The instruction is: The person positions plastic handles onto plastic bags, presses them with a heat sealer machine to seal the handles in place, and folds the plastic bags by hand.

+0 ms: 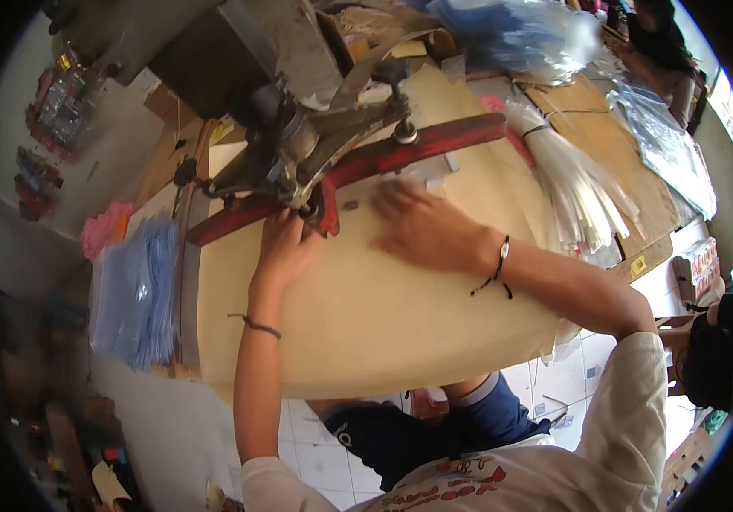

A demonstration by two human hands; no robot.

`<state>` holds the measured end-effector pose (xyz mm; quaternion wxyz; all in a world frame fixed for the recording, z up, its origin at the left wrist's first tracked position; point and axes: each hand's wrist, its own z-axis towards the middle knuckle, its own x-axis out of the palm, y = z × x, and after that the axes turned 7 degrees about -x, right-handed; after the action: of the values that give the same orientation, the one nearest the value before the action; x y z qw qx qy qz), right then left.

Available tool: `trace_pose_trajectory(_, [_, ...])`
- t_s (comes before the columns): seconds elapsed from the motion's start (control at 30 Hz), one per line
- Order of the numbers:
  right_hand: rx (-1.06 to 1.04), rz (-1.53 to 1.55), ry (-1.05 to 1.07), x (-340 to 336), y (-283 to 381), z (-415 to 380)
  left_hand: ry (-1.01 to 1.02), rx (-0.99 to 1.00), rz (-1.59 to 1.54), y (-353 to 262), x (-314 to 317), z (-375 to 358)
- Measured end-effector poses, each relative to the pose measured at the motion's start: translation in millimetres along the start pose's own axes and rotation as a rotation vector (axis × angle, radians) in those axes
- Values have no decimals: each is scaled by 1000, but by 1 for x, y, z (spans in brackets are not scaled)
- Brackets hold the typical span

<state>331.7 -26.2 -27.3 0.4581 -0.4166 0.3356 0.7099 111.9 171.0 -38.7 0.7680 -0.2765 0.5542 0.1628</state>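
My left hand [285, 247] is at the edge of a red guide bar [422, 151], just below the head of a metal press machine [285, 128]. Its fingertips are partly hidden there, so what they hold, if anything, does not show. My right hand [426, 226] is blurred by motion over the cream-coloured work surface [366, 316], thumb apart from the stretched fingers. A small grey piece [351, 205] lies between the two hands. Beyond the right fingertips, a small clear or whitish piece [434, 182] lies near the bar.
Stacked bluish clear plastic sheets [136, 290] sit at the left edge. A tied bundle of whitish strips [571, 183] lies at the right, with clear plastic bags [669, 145] beyond. More plastic [511, 34] is piled at the back. Another person [660, 60] is at the far right.
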Motion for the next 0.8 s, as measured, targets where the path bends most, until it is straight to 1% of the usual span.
trace_pose_trajectory(0.03, [-106, -46, 32, -8, 2, 2, 18, 3, 44, 5, 2, 2])
trace_pose_trajectory(0.07, [-137, 95, -28, -19, 9, -1, 31, 1, 60, 10, 5, 3])
trace_pose_trajectory(0.1, [-111, 289, 26, -27, 13, -4, 44, -19, 17, 6, 3, 4])
trace_pose_trajectory(0.17, [-108, 395, 209, -52, 22, 3, 91, -59, -67, -9, -8, 2])
trace_pose_trajectory(0.27, [-184, 130, -57, -51, 19, -2, 102, -69, -74, -7, -9, 4])
trace_pose_trajectory(0.37, [-32, -36, -26, -59, 13, -6, 132, -80, -87, -12, -13, 1])
trace_pose_trajectory(0.4, [47, -40, 11, -58, 14, -10, 137, -83, -92, -16, -16, 3])
trace_pose_trajectory(0.5, [50, -256, 29, -53, 5, -17, 67, -42, -80, -14, -13, 1])
trace_pose_trajectory(0.6, [7, -324, 106, -53, -7, -15, -34, 16, -100, -16, -12, -2])
trace_pose_trajectory(0.7, [-21, -323, 22, -56, -19, -21, -53, 33, -161, -12, -8, 0])
trace_pose_trajectory(0.8, [47, -211, -65, -56, -25, -28, -35, 35, -157, -12, -9, 2])
